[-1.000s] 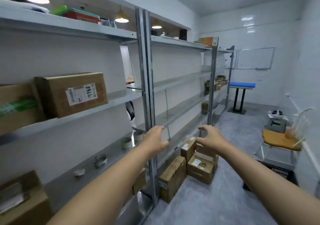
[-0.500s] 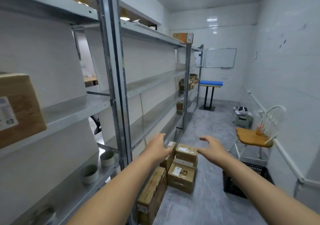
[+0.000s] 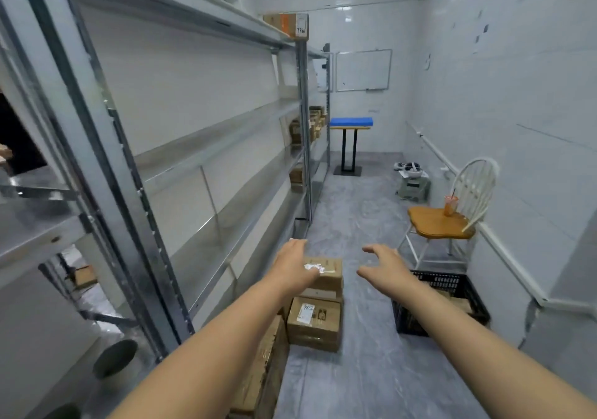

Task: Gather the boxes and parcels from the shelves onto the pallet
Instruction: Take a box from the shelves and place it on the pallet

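Note:
Both my arms reach forward down the aisle. My left hand [image 3: 295,265] is open, held in front of a small labelled cardboard box [image 3: 328,274] that tops a stack of brown boxes [image 3: 315,323] on the floor. My right hand [image 3: 382,268] is open too, fingers spread, holding nothing. A long flat box [image 3: 263,368] leans against the steel shelving [image 3: 206,166] on my left. More boxes remain on the far shelves [image 3: 315,121], and one orange-marked box [image 3: 287,25] rests on the top shelf. No pallet shows in the head view.
A black plastic crate [image 3: 442,302] with items inside stands on the floor at right. Behind it is a white chair with a wooden seat [image 3: 441,223] carrying a drink cup [image 3: 450,205]. A blue-topped stand [image 3: 351,123] and a whiteboard [image 3: 363,69] are at the far wall.
My view has swung right along the aisle, so the near shelf boxes have left the frame. Both hands stayed open and now appear lower, over the floor stack.

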A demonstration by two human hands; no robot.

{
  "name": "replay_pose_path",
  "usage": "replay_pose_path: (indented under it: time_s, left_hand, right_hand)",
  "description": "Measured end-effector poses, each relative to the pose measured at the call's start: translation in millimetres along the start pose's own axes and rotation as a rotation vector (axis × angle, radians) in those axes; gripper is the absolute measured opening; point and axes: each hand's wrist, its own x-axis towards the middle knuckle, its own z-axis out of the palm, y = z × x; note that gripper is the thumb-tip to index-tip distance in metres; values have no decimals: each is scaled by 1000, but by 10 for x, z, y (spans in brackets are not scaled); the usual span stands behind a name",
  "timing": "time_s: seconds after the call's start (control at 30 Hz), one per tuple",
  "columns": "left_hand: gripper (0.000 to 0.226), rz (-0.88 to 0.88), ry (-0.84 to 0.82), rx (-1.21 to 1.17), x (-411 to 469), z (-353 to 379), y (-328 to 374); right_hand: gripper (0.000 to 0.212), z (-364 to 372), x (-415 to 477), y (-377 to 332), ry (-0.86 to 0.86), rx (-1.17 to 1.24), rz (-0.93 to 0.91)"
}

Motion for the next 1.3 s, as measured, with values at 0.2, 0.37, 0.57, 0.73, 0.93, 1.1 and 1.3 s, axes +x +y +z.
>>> replay_pose_path:
  time_s: [0.2,0.37,0.57,0.73,0.93,1.1,1.3]
  left_hand:
    - [69,-65,-7,-8,1106,280,-26]
    - [66,-130,-23,-39,1994,706,-104]
    - [61,-256,-143,-76,2546,1336,-653]
    - [60,-353,-180,-95,3044,1682,-1273]
    - [58,-429,-206,-114,3908,1980,-2047]
    - [65,-490,-248,-57,4559,2472,-2857]
    - [67,-673,-320,-160,5045,3473,-4067]
  right_hand:
    - [57,0,1196,237,-47,75,14]
    - [56,106,2229,582,-120,111,27]
    - [52,488,2988,1154,-214,108,157]
    - [49,1010,3641,1392,-300,52,208]
    - [46,1719,4564,1480,-343,60,277]
    - [49,2596,5352,1862,-411,21,371]
    - [43,3939,6113,2746,-406,150,543]
